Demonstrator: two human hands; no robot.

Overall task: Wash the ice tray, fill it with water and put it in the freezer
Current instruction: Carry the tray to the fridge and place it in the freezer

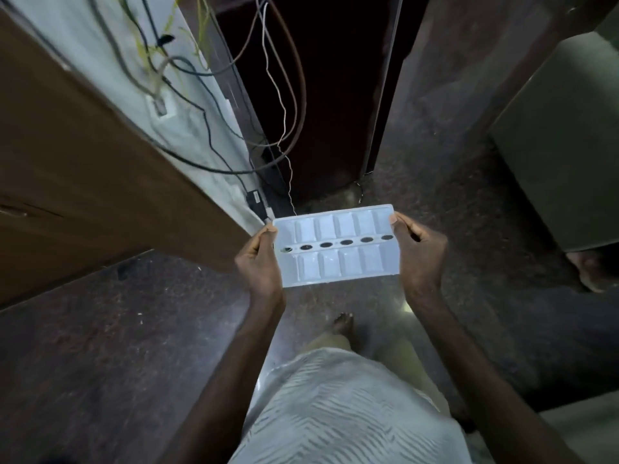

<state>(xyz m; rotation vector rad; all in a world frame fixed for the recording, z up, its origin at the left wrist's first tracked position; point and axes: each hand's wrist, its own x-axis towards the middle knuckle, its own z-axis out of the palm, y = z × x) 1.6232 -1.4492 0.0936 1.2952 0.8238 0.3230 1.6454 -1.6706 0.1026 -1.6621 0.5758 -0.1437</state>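
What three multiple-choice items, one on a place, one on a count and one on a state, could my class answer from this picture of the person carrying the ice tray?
1. Where are the loose cables?
A. ahead and to the left of the tray
B. lying across the tray
C. wound round one wrist

2. How many dark oval holes run along the tray's middle strip?
A. two
B. six
C. ten

3. How is the tray held?
A. by one hand, from below
B. resting on the floor
C. by both hands, one at each short end

Answers:
1 A: the cables hang by the pale wall, beyond the ice tray.
2 B: six ovals show in one row.
3 C: the left hand and the right hand each have a grip on an end, above the floor.
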